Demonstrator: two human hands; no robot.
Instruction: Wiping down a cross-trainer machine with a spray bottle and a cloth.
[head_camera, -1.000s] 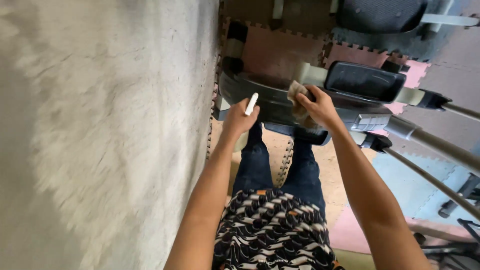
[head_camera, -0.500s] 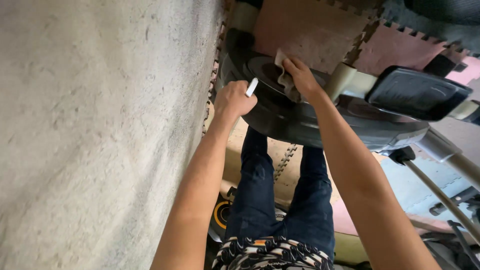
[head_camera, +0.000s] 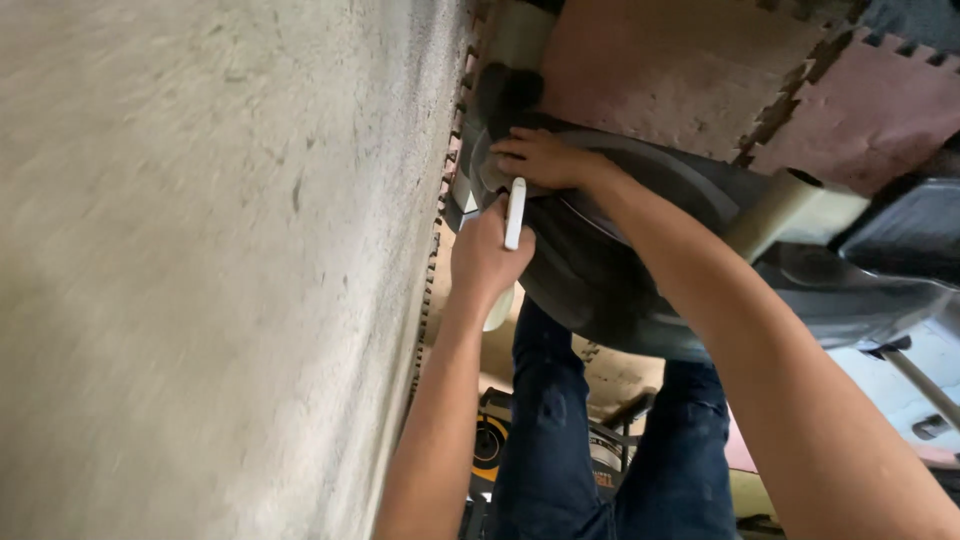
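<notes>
My left hand (head_camera: 487, 258) is closed around a small white tube (head_camera: 515, 212), and it rests against the near edge of a black rounded housing (head_camera: 620, 280) of an exercise machine. My right hand (head_camera: 540, 158) reaches across the housing and presses on its far left end, near the concrete surface. The beige cloth it held a moment ago is hidden under the palm. My right forearm crosses the top of the housing.
A rough grey concrete surface (head_camera: 200, 250) fills the left half. Pink interlocking foam mats (head_camera: 660, 70) lie beyond the machine. A cream crank arm (head_camera: 800, 210) and a black pedal (head_camera: 905, 235) are at the right. My jeans-clad legs (head_camera: 550, 440) and a yellow-and-black wheel (head_camera: 490, 445) lie below.
The view has moved closer and lower. My right hand has slid with the cloth from the housing's middle to its far left end. My left hand stays at the edge with the tube.
</notes>
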